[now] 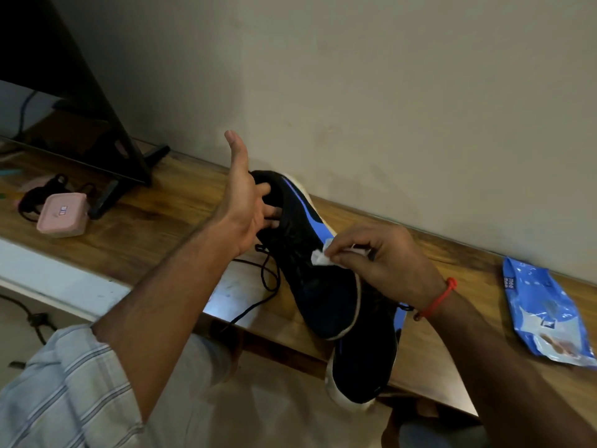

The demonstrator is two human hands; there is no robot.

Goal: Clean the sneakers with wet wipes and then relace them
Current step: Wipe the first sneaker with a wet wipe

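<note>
**Wiping a sneaker on a wooden shelf**

Head view: A person stood over a long wooden shelf [168,202] that ran along a pale wall [387,92]. Two black sneakers with blue side panels and white soles lay at the middle of the shelf. The upper sneaker [323,286] rested partly on top of the lower sneaker [365,360], whose toe hung over the shelf's front edge. A loose black lace [268,279] trailed from the upper sneaker across the wood.

The left hand [242,208] gripped the upper sneaker at its collar, with the fingers hooked inside the opening and the thumb stuck up free. The right hand [384,263] was clenched around a crumpled white wipe [321,257], pressing it against the sneaker's side near the laces. A red thread band [442,295] circled the right wrist.

A blue wipes pack [546,312] lay flat on the shelf, well apart to the right. To the left sat a pink case [63,215], with black cords just behind it, near the foot of a dark screen [64,76]. A striped sleeve [64,389] showed at lower left.
</note>
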